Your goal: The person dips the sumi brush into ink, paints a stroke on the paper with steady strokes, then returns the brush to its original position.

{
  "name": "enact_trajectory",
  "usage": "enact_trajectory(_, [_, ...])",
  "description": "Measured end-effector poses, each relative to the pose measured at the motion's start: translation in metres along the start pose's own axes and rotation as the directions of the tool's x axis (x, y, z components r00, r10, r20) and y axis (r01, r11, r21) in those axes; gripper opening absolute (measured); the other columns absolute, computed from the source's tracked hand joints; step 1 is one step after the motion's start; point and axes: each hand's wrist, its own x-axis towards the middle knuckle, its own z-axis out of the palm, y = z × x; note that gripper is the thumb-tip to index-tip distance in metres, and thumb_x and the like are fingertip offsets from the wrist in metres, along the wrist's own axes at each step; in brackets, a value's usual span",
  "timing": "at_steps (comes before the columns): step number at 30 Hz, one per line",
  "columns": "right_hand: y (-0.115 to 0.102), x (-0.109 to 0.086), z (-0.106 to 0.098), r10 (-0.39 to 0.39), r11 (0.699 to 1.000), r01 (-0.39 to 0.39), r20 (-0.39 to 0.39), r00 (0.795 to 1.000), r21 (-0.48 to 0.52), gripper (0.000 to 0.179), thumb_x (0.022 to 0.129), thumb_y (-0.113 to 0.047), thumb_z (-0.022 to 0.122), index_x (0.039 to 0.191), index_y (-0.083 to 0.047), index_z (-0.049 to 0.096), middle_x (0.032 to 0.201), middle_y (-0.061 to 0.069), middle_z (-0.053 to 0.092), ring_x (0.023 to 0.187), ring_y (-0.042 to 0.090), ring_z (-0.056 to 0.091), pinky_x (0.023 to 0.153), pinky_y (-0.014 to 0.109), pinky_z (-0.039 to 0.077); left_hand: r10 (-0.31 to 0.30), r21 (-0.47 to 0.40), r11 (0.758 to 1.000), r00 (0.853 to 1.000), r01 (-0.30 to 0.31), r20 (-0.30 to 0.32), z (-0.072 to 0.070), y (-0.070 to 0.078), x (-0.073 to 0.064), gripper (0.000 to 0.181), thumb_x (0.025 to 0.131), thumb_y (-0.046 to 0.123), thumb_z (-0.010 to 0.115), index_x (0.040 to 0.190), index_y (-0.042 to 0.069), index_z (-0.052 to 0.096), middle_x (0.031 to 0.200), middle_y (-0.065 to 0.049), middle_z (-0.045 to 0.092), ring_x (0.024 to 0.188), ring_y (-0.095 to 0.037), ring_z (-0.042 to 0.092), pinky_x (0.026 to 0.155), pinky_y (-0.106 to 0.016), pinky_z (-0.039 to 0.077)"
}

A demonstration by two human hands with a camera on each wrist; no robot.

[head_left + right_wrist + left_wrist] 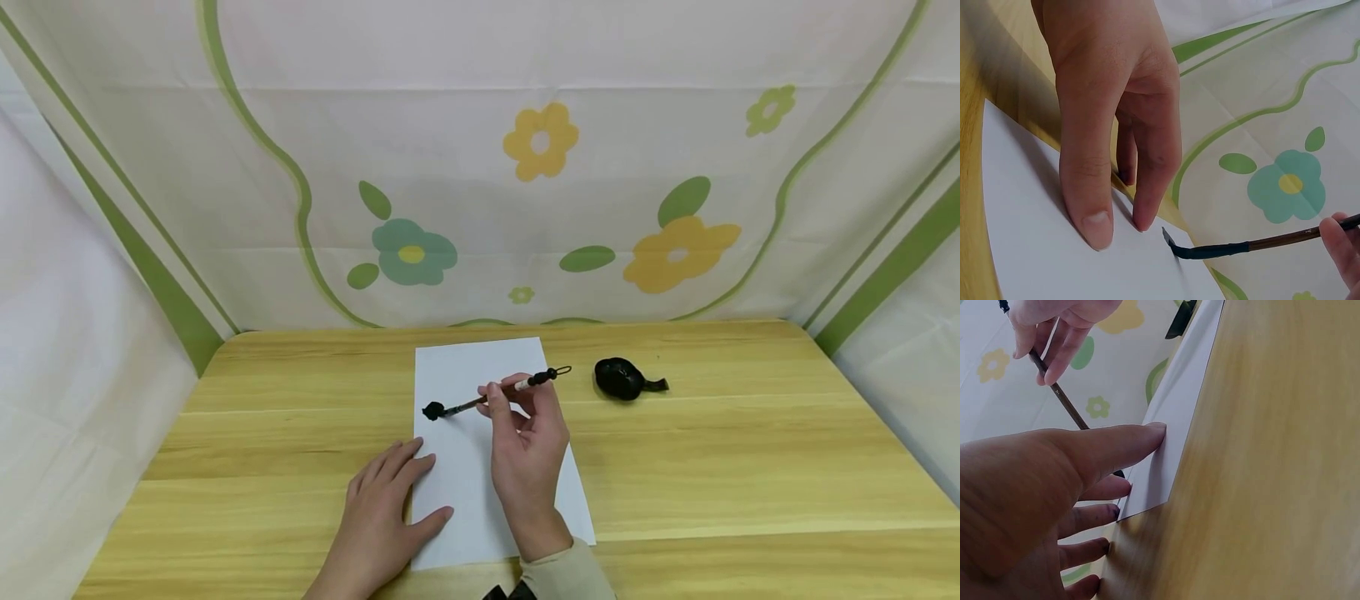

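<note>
A sheet of white paper (468,483) lies on the wooden table. My right hand (530,454) pinches a writing brush (471,405) by its brown handle, between thumb and fingers. The brush's dark bristles (1207,251) slant down to the left and meet a black ink blot (432,411) near the paper's left edge. My left hand (386,508) lies flat with fingers spread at that edge. Its thumb (1129,440) and nearest fingers rest on the paper; the others reach onto the wood. In the left wrist view the thumb hides part of the brush.
A black gourd-shaped dish (618,379) with a short stem stands on the table (750,467) to the right of the paper. Behind the table hangs a pale cloth (450,142) printed with flowers and leaves. More white cloth (67,350) hangs at both sides.
</note>
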Motion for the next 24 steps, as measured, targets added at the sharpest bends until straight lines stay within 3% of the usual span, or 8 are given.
enact_trajectory(5, [0.0001, 0.0021, 0.0017, -0.005, 1.000, 0.005, 0.002, 1.000, 0.015, 0.016, 0.103, 0.000, 0.069, 0.111, 0.009, 0.060, 0.104, 0.017, 0.068, 0.092, 0.035, 0.079, 0.073, 0.032, 0.067, -0.008, 0.002, 1.000, 1.000, 0.008, 0.007, -0.0024, -0.0004, 0.0024, 0.058, 0.085, 0.038, 0.091, 0.135, 0.017, 0.073, 0.160, -0.002, 0.058, 0.150, -0.036, 0.050, 0.118, -0.066, 0.037])
enact_trajectory(13, [-0.0014, -0.0033, 0.0016, -0.014, 0.999, 0.015, 0.010, 1.000, -0.050, 0.009, 0.102, -0.002, 0.071, 0.108, -0.001, 0.064, 0.103, 0.010, 0.071, 0.089, 0.020, 0.078, 0.070, 0.029, 0.066, -0.021, -0.020, 1.000, 0.999, 0.022, 0.024, 0.0033, -0.0024, -0.0011, 0.059, 0.086, 0.043, 0.090, 0.137, 0.020, 0.072, 0.161, -0.002, 0.057, 0.152, -0.036, 0.048, 0.119, -0.068, 0.036])
enact_trajectory(24, [0.0008, -0.0005, -0.0006, -0.045, 0.996, 0.045, -0.001, 0.999, -0.080, 0.008, 0.102, -0.001, 0.070, 0.108, 0.000, 0.064, 0.104, 0.011, 0.071, 0.092, 0.024, 0.079, 0.070, 0.029, 0.066, -0.033, -0.016, 0.999, 0.999, 0.034, 0.040, -0.0003, -0.0039, -0.0017, 0.060, 0.086, 0.046, 0.090, 0.138, 0.022, 0.071, 0.162, 0.001, 0.056, 0.152, -0.035, 0.047, 0.120, -0.069, 0.035])
